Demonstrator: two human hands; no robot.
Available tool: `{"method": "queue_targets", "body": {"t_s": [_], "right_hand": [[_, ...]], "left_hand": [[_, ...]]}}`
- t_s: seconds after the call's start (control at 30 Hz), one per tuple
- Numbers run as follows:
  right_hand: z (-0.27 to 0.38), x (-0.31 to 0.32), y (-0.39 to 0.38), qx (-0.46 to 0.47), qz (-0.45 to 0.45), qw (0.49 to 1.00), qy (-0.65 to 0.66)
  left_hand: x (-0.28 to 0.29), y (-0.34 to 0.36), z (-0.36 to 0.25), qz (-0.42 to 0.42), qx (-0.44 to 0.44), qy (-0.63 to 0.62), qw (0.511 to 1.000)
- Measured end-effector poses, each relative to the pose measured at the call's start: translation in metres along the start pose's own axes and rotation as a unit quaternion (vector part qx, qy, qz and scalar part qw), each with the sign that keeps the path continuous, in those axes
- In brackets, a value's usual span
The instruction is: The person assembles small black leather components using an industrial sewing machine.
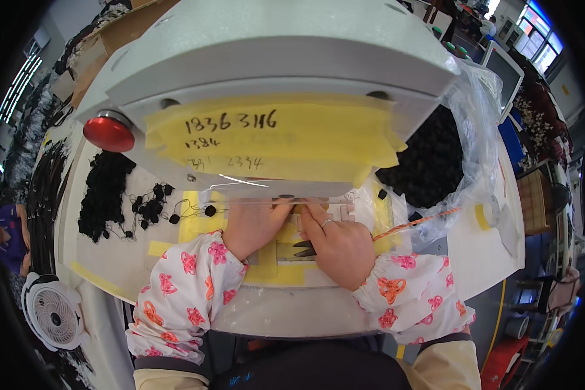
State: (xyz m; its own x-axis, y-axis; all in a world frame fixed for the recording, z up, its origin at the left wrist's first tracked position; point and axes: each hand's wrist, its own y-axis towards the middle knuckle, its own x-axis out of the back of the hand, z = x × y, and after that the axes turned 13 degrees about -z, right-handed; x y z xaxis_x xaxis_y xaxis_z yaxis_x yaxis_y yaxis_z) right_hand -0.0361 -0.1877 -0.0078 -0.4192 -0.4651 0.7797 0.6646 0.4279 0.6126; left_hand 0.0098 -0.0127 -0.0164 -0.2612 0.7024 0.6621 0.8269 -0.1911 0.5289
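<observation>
Two hands, left hand (253,224) and right hand (335,240), pinch a small piece (300,208) under the grey machine (273,58) on the white table (474,247). Yellow tape labels (273,140) cover its front; a clear bag of black bits (429,162) lies right, a fan (52,315) left.

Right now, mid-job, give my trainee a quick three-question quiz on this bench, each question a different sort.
1. True or false: both hands work under the machine's front edge.
2. Which hand wears a ring? A left, B right.
3. Fill in: the round button on the machine is ____.

Key: 1 true: left hand and right hand meet beneath the machine. 2 B: ring. 3 red: button.
</observation>
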Motion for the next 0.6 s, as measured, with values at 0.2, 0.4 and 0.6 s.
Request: {"method": "queue_targets", "body": {"t_s": [0.2,0.4,0.6], "right_hand": [[-0.009,0.001,0.002,-0.044,-0.037,0.995,0.082],[-0.025,0.014,0.014,-0.277,0.027,0.914,0.295],[-0.03,0.01,0.014,-0.356,0.1,0.847,0.381]], "left_hand": [[0.007,-0.009,-0.004,-0.046,-0.01,0.13,0.99],[0.014,-0.024,-0.036,0.024,-0.059,-0.109,0.992],[0.023,-0.018,-0.034,0.058,-0.113,-0.098,0.987]]}}
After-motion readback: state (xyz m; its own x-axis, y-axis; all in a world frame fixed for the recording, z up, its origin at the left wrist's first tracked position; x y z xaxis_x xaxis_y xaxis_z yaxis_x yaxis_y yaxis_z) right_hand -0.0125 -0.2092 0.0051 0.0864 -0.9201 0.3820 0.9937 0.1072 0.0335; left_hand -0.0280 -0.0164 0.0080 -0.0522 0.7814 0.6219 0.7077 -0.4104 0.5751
